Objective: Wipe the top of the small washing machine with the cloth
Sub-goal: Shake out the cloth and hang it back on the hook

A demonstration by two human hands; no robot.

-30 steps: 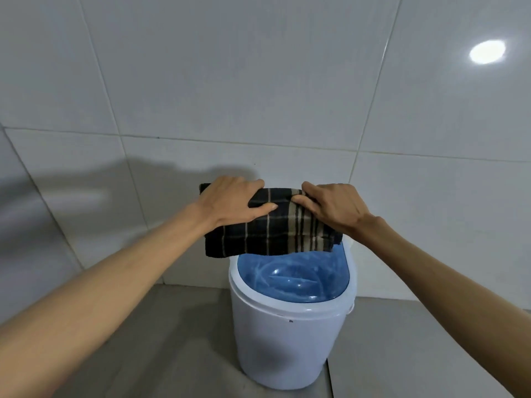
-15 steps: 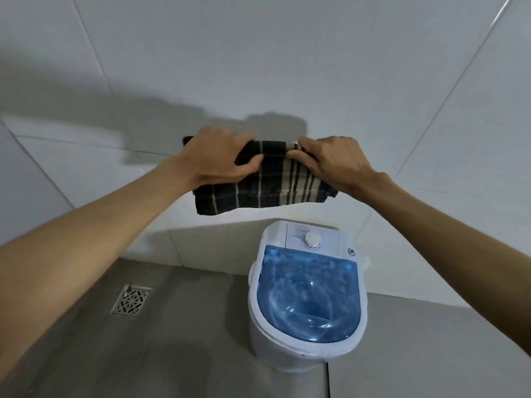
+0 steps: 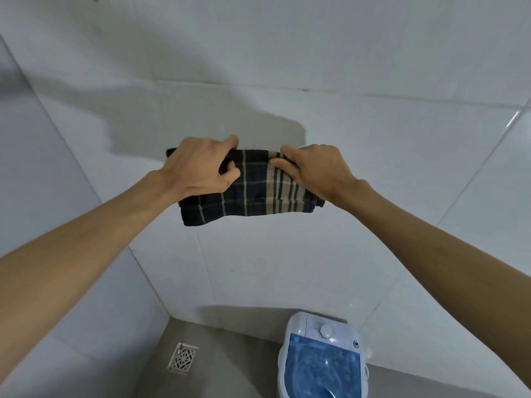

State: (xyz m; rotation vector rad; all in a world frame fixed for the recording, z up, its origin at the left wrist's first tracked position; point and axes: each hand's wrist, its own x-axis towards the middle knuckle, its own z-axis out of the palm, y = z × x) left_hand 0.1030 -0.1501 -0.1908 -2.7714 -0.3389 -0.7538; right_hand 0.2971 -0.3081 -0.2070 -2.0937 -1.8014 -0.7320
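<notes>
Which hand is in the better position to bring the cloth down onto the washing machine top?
Probably the right hand. Both hands grip the cloth, but the washing machine sits low on the right, nearer under that arm than the left hand.

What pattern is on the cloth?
Dark navy-black plaid with thin cream lines and a beige striped band, on the cloth; head view.

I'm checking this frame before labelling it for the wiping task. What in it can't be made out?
Head view only:
- washing machine: front and base cut off by the bottom edge.
- Markings around its dial: too small to read.
- cloth: both ends covered by the left hand and right hand; number of folds unclear.
- Dirt on the blue lid: hidden by glare.
</notes>
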